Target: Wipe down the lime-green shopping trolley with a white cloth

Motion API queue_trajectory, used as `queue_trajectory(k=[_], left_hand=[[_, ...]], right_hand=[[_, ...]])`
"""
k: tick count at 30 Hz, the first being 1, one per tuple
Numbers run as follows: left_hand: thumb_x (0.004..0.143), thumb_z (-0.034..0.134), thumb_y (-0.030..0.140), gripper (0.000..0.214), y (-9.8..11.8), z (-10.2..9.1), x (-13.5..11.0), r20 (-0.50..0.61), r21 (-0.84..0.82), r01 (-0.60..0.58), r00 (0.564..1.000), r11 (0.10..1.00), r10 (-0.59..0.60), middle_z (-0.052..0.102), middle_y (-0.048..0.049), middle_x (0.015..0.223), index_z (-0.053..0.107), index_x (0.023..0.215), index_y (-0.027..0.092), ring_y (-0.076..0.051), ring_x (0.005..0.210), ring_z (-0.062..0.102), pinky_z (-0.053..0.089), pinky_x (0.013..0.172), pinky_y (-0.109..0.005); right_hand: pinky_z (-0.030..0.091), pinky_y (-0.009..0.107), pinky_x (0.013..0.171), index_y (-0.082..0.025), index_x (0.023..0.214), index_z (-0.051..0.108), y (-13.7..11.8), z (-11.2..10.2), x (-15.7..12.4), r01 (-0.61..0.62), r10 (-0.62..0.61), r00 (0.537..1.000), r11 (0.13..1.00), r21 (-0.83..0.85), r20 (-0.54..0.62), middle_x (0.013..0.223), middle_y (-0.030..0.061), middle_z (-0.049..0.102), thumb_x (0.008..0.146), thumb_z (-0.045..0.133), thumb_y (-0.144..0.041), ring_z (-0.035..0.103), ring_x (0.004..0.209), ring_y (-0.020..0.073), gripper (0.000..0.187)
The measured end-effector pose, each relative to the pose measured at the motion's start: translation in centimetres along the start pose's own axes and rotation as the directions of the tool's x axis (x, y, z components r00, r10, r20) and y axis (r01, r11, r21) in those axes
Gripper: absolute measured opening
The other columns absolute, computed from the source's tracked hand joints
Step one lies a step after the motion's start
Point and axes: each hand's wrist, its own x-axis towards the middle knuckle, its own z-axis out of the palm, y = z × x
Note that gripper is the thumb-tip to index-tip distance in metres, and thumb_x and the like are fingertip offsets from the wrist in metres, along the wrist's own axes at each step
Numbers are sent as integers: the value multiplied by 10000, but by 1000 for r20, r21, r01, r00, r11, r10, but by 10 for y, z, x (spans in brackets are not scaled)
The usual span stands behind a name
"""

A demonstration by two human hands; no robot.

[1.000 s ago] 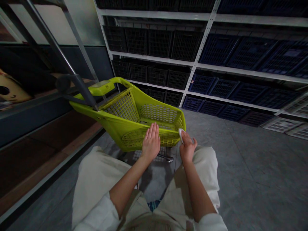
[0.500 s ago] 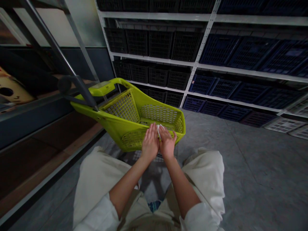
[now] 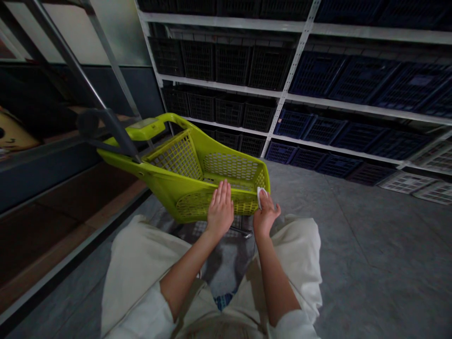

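Observation:
A lime-green plastic shopping cart stands in front of my knees, its near side wall facing me. Against that wall lies my left hand, flat, fingers stretched out and close together at the top rim. Farther right, my right hand presses a small folded white cloth or tissue on the rim by the cart's front corner. Its thumb side and palm hide part of the white piece. The cart's basket holds nothing that I can make out.
White metal shelves with black crates and blue crates rise behind the cart. White crates sit low at the right. Along the left runs a dark ledge with a metal post. Grey tiles cover the floor.
My right hand has slid right along the cart's rim with the white cloth, away from my left hand, which stays in place on the side wall. The view has shifted slightly.

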Motion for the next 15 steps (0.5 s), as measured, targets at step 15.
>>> queue_trajectory(k=[15], left_hand=[[1005,294,202,666,-9,0,-1,8,36,-26,1000,999,26,138,-120,1679,23,1600,76,-216,1561,87,212,1263,-426]], right_hand=[[169,434,1185,-295,1394,557,-1,-6,6,260,-261,951,965,29,165,1428,30,615,696,384,20,532,1350,162,786]])
